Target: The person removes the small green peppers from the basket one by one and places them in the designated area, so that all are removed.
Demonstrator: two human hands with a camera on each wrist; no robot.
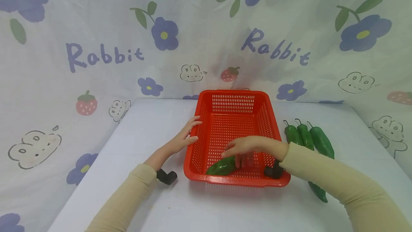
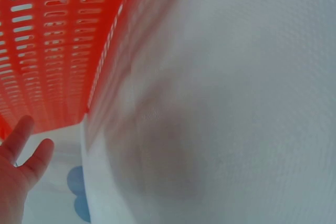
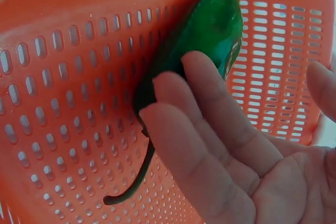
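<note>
A red plastic basket [image 1: 236, 179] with slotted walls stands on the white table. One green pepper [image 1: 221, 167] lies on its floor near the front wall. My right hand [image 1: 246, 145] reaches inside over the pepper; in the right wrist view its fingers [image 3: 194, 156] are extended beside the pepper [image 3: 215, 30], the thumb well apart, and the pepper's curved stem shows. Whether the fingertips touch the pepper is hard to tell. At the basket's left rim is my left hand [image 1: 180, 139], fingers spread and straight; the left wrist view shows two of its fingers [image 2: 34, 163] near the outer wall.
Several more green peppers [image 1: 323, 142] lie on the table to the right of the basket, partly hidden by my right forearm. Behind the table hangs a white curtain [image 1: 199, 28] with flowers and rabbits. A dark wrist camera [image 1: 167, 177] sits at my left wrist.
</note>
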